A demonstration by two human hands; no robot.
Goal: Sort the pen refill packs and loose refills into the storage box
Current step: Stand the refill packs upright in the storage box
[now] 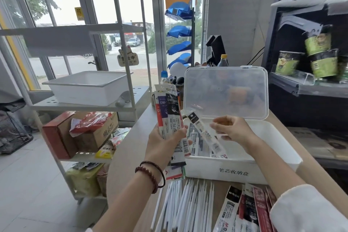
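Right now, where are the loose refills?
Head view, bottom centre: loose refills lie on the table in front of the storage box, left of some packs.

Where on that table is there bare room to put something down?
The wooden table is bare left of the white plastic storage box, whose right half is empty. In front, loose white refills and printed refill packs crowd it.
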